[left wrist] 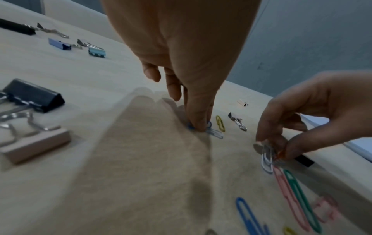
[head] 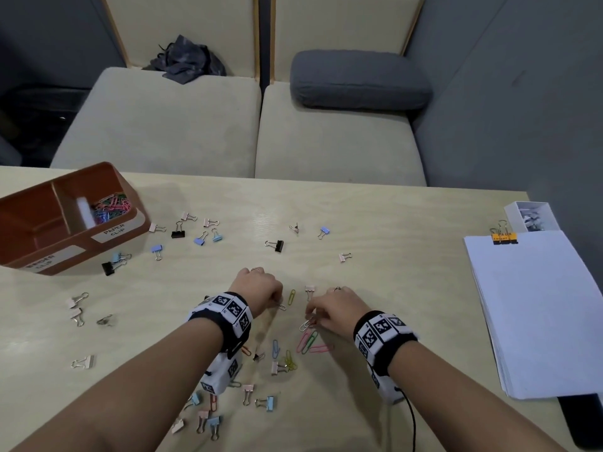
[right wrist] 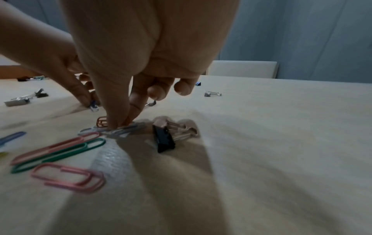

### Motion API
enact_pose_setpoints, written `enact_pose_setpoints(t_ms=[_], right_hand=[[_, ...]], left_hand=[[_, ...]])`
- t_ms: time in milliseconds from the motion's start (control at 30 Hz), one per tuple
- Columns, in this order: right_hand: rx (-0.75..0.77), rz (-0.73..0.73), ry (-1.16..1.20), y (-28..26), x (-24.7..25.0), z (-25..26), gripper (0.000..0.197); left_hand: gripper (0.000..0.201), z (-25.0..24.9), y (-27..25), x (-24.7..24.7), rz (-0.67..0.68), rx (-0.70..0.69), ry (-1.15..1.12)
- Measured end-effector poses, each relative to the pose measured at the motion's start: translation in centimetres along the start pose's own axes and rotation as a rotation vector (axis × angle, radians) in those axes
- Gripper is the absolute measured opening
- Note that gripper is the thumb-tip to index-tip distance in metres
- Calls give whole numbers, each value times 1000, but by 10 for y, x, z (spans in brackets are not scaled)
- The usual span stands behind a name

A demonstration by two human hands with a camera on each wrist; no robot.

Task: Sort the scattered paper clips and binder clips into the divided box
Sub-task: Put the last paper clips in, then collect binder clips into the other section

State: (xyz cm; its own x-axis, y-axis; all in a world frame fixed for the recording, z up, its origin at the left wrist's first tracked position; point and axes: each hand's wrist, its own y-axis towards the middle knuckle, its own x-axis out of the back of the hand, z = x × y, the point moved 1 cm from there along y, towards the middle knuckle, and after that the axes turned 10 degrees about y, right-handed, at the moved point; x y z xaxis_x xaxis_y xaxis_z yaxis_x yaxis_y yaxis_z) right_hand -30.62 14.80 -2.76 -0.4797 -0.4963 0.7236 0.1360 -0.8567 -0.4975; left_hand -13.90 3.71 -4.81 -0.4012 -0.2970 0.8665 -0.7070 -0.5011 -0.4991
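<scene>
My left hand [head: 280,303] [left wrist: 198,127] presses down and pinches a blue paper clip [left wrist: 213,132] lying on the table, beside a yellow paper clip [head: 292,296]. My right hand [head: 311,318] [right wrist: 120,124] pinches a small bunch of pale paper clips [right wrist: 122,129] [head: 306,325] just off the table. Pink and green paper clips [head: 308,342] lie below it, and a black binder clip [right wrist: 164,141] sits under the palm. The brown divided box [head: 19,203] stands at the far left. Its paper-clip compartment holds several coloured clips [head: 111,205].
Binder clips [head: 195,231] in black, blue and pink lie scattered across the table, some near the box, some close to my forearms [head: 208,415]. A stack of white paper [head: 535,314] and a small white box [head: 530,216] occupy the right edge. A sofa stands behind.
</scene>
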Motion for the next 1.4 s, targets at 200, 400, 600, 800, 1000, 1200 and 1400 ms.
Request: enact_pose_setpoints(t_ms=[200,400,600,800,1000,1200,1400], right_hand=[[-21,45,-172,11,-4,8,19],[-23,42,-236,17,-5,11,17],[-31,19,-89,16,-7,6,14],[-117,-127,148,4,8,-16,15],[-180,-111,177,-4,14,-27,11],[-137,-46,105,-10,6,-14,18],[-162,-58,-2,-2,-7,-8,19]], left_hand=[[16,-2,-2,4,-1,18,12],[16,-3,-4,-1,14,63,4],[17,-1,-4,-4,30,76,-109],[13,2,-6,0,51,88,-258],[4,0,-2,7,26,134,-351],[20,-15,7,6,7,185,-513],[19,-26,18,5,39,254,-443]])
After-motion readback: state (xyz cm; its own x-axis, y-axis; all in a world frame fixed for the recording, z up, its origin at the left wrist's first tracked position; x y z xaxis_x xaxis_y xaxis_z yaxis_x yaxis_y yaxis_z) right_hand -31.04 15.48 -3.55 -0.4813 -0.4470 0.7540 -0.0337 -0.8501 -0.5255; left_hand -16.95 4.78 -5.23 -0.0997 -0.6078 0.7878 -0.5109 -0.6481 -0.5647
